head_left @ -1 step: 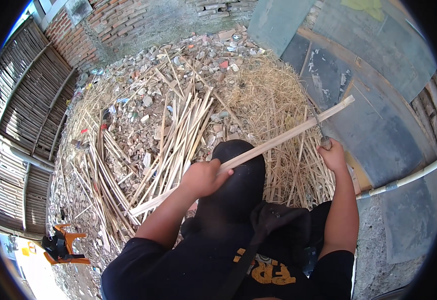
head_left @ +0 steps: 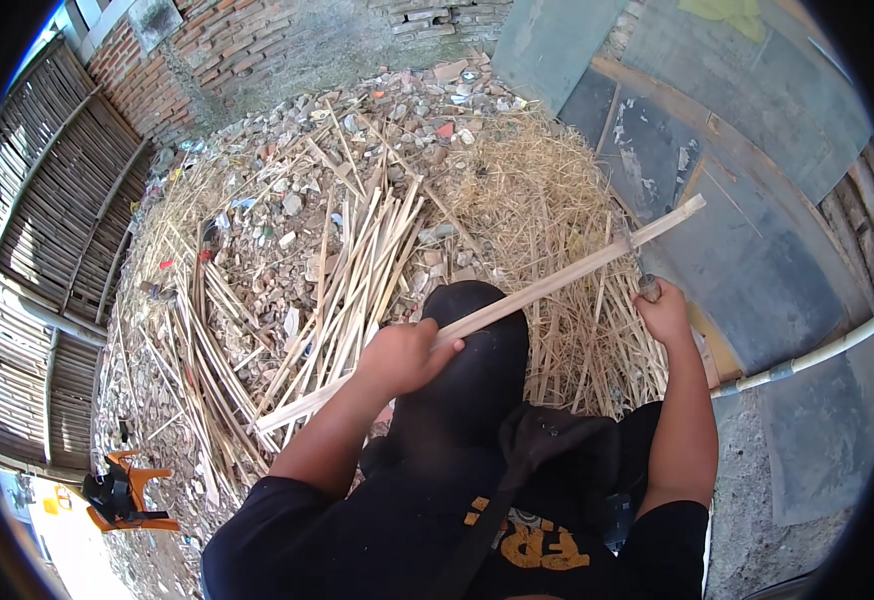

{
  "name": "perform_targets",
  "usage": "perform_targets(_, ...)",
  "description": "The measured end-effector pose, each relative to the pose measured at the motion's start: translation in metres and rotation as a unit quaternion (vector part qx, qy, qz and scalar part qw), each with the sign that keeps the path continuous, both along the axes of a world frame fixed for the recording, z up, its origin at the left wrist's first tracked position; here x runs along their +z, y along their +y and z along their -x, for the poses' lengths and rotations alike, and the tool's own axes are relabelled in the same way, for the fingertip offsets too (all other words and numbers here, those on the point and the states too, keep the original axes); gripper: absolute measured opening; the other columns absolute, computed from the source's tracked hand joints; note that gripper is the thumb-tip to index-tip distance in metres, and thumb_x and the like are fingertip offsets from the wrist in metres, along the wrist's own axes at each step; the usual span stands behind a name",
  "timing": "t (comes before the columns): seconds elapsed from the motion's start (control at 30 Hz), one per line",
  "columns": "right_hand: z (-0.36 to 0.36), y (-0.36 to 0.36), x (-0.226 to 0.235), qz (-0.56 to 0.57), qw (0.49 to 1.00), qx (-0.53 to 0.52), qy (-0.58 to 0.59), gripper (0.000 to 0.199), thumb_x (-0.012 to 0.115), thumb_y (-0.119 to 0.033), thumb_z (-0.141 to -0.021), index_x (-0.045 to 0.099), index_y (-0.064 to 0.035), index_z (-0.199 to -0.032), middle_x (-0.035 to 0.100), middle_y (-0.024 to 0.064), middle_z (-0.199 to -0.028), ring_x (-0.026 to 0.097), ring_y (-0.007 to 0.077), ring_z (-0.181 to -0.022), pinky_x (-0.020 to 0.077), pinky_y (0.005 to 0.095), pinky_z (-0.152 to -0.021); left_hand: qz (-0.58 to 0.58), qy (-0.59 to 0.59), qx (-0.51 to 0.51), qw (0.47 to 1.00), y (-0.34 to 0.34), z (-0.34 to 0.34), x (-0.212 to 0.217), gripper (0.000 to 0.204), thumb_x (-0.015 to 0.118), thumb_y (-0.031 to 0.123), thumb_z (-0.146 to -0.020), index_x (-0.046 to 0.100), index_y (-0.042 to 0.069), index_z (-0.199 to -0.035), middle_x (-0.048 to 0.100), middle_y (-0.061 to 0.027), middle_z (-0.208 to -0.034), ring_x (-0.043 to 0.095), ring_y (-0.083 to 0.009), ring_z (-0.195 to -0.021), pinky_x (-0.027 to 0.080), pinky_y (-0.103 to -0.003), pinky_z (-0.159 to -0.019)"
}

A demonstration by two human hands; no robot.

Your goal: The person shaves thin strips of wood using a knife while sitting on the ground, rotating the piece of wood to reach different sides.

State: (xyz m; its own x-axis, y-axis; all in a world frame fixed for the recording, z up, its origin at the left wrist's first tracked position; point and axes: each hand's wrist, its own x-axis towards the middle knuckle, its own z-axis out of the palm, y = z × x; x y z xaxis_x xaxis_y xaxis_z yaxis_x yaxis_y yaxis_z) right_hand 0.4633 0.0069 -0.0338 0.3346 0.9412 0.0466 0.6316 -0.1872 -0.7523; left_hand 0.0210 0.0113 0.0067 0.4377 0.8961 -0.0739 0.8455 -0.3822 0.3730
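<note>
My left hand [head_left: 404, 358] is closed around a long pale bamboo strip [head_left: 557, 281], pressing it over my dark-clothed knee [head_left: 477, 360]. The strip slants from lower left to upper right, its far end free beyond the knee. My right hand [head_left: 663, 308] grips the round wooden handle [head_left: 649, 288] of a knife. Its thin dark blade points away from me and meets the strip near the far end; much of the blade is hard to make out.
Split strips [head_left: 372, 250] lie piled ahead on rubble, with another bundle [head_left: 227, 350] to the left. Shavings [head_left: 527, 180] heap right of centre. Grey sheets [head_left: 757, 270] lean at the right, by a pale pole [head_left: 807, 354]. An orange chair [head_left: 137, 492] stands lower left.
The knife blade has tilted and now shows at the strip near its far end. My right hand has turned slightly; the left hand and strip stay almost in place.
</note>
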Motion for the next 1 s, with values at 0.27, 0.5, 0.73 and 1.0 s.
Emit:
perform_targets(0.27, 0.061, -0.021, 0.039, 0.027, 0.978, 0.066, -0.197, 0.017, 0.069, -0.021, -0.081, 0.068, -0.0094, -0.093, 0.07, 0.0169, -0.081, 0.068, 0.0391, -0.082, 0.0523, 0.0487, -0.072, -0.022, -0.03, 0.015, 0.999, -0.006, -0.006, 0.005, 0.051, 0.062, 0.05, -0.096, 0.058, 0.001, -0.081, 0.061, -0.0238, -0.066, 0.064, -0.0466, -0.069, 0.05, -0.053, -0.065)
perform_targets(0.5, 0.042, -0.008, 0.035, 0.061, 0.99, 0.044, -0.122, 0.015, 0.068, -0.019, -0.079, 0.068, -0.0084, -0.089, 0.069, 0.0169, -0.079, 0.068, 0.0386, -0.081, 0.0532, 0.0469, -0.073, -0.08, -0.031, -0.002, 0.996, -0.005, 0.004, -0.013, 0.049, 0.067, 0.043, -0.094, 0.053, 0.002, -0.073, 0.061, -0.0233, -0.064, 0.062, -0.0457, -0.063, 0.047, -0.053, -0.058)
perform_targets(0.73, 0.019, -0.014, 0.022, 0.075, 0.988, -0.036, -0.131, 0.022, 0.066, -0.02, -0.084, 0.072, -0.0117, -0.102, 0.072, 0.0152, -0.093, 0.07, 0.0358, -0.091, 0.0557, 0.0477, -0.082, -0.124, 0.004, -0.02, 0.992, -0.004, -0.004, -0.007, 0.049, 0.067, 0.04, -0.094, 0.049, 0.002, -0.07, 0.057, -0.0231, -0.06, 0.06, -0.0457, -0.058, 0.046, -0.051, -0.054)
perform_targets(1.0, 0.059, -0.018, 0.041, 0.04, 0.947, 0.161, -0.275, 0.018, 0.067, -0.013, -0.075, 0.068, -0.013, -0.092, 0.071, 0.0109, -0.086, 0.071, 0.0326, -0.087, 0.0554, 0.0481, -0.076, -0.122, -0.023, -0.014, 0.992, -0.007, -0.005, -0.009, 0.048, 0.065, 0.04, -0.096, 0.05, 0.001, -0.071, 0.057, -0.0235, -0.06, 0.06, -0.0467, -0.058, 0.046, -0.052, -0.055)
